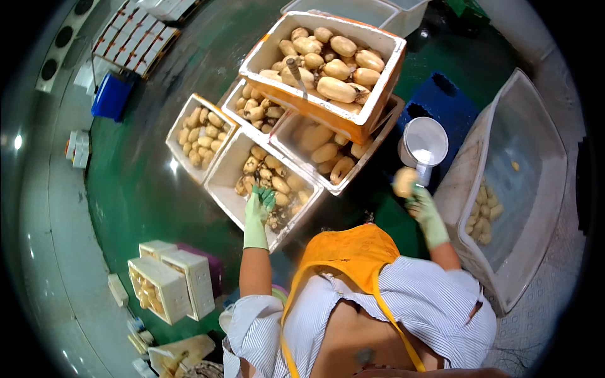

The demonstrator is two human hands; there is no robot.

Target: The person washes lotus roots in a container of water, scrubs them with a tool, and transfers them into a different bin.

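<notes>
My left hand [261, 205], in a pale green glove, reaches into a white foam box [226, 193] of lotus root segments [281, 184]. Its fingertips are among the roots, and whether they grip one is not clear. Off to the right, my right hand [425, 210] wears a matching glove and holds a lotus root segment [405, 182], blurred by motion. That root is between a white bucket [423, 141] and a large white tub [465, 208]. Water stands in the tub, with several pale root segments [484, 215] gathered at its near left side.
An orange-sided foam box [326, 115] heaped with roots sits highest, a handled tool [294, 71] upright at its front rim. More root boxes [201, 137] adjoin it. Under the bucket is a blue plastic pallet [442, 101]. White boxes [170, 283] stand at lower left on the wet green floor [137, 189].
</notes>
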